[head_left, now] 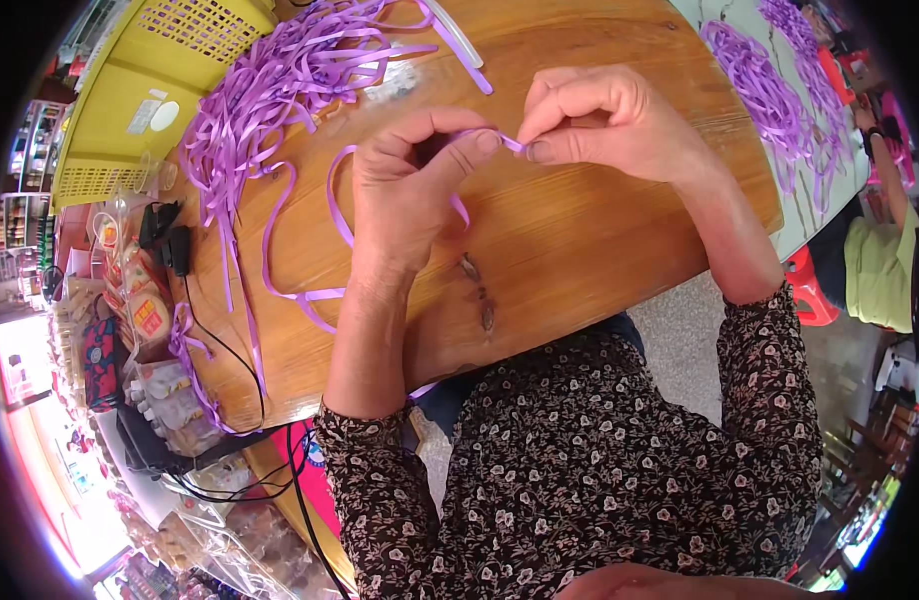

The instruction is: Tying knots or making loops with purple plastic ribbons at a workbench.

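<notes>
A narrow purple ribbon [513, 145] is stretched across the short gap between my two hands, above the wooden table. My left hand [410, 175] is closed, pinching the ribbon between thumb and forefinger. Close by on the right, my right hand [605, 120] pinches the same strip with its thumb and fingertips. A short tail of ribbon hangs below my left thumb, and another length loops out behind my left wrist. To the left, a large tangled heap of purple ribbon [270, 90] lies on the table, with loose strands trailing toward the near edge.
A yellow plastic basket [110, 110] stands behind the heap at the far left. Packaged goods [145, 300] and a black cable [225, 345] lie along the table's left side. More purple ribbon [765, 85] rests on a pale marbled table [825, 200] at right, near another person [885, 260].
</notes>
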`<state>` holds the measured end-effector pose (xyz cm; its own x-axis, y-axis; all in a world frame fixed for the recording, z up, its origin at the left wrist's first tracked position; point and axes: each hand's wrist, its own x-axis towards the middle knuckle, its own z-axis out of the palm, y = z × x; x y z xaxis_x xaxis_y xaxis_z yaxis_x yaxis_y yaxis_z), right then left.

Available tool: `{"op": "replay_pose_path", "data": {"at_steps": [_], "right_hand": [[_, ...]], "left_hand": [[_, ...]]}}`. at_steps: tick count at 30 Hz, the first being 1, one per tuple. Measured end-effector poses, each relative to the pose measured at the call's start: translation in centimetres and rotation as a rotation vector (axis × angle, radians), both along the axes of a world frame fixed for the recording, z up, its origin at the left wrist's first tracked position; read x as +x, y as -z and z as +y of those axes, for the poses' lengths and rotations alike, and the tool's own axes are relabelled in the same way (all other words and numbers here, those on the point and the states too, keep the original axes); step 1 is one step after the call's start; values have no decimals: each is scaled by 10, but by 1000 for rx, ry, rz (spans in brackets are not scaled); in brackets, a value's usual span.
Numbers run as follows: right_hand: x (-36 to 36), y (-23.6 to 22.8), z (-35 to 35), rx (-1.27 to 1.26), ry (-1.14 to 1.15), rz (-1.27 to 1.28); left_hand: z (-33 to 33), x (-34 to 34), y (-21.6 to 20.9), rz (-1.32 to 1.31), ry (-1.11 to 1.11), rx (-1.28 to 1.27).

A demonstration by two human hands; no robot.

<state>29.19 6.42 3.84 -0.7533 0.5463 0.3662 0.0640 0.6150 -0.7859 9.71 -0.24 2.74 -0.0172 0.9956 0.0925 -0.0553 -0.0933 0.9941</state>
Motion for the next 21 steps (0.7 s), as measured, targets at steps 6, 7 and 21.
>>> {"op": "replay_pose_path", "data": {"at_steps": [6,7,21], "right_hand": [[-7,12,-4,-812,-106,307],[-8,13,-5,-874,-113,356],[-17,15,-12,92,229,191]], "left_hand": [[-1,3,11,-532,55,-124],[-1,5,13,-621,72,-112],[-11,25,17,-387,-132,-54]]}}
